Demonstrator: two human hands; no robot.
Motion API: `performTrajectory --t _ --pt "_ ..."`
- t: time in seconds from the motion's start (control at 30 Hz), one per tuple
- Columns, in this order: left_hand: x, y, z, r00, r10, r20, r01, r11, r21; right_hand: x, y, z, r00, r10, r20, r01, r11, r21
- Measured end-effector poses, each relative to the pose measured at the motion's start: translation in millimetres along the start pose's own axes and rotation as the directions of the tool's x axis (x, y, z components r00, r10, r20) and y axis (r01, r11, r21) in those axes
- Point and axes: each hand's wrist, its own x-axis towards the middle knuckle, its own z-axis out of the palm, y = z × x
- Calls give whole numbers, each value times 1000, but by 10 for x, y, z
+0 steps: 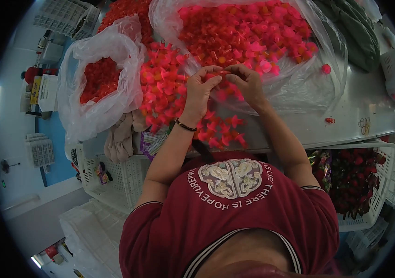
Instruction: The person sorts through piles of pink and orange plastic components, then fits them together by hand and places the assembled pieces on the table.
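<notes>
Over the work table (355,99), my left hand (200,90) and my right hand (249,85) meet, both with thumb and fingers pinched. Between the fingertips is a small red plastic piece (224,73), partly covered by the fingers. Below and left of the hands lies a loose pile of pink and red plastic pieces (162,90), star-like or petal-like in outline. Just beyond the fingers, a large clear plastic bag (295,90) lies spread open, with a heap of pink and red pieces (253,32) on it.
A white plastic bag (130,90) of small red parts (100,78) stands at the left. One red part (329,120) and some rings (364,125) lie on the right of the table. Below the edge are white crates (383,185), one holding dark red wrapped items (355,178).
</notes>
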Motion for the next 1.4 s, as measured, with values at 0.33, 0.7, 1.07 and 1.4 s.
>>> performTrajectory --t 0.33,0.7,1.07,1.4 --pt "-50 41 148 987 140 78 -152 970 190 -21 60 68 996 -94 -4 93 990 -108" --pt "-68 108 60 999 -18 43 11 988 151 56 -1 -185 976 214 -34 -188 916 355" --pt "-66 -69 -23 993 -24 114 24 1000 7 70 1 -229 988 90 123 -147 760 633" --pt "-99 -19 42 973 -213 88 227 948 -224 -16 -220 -150 993 107 50 -117 950 288"
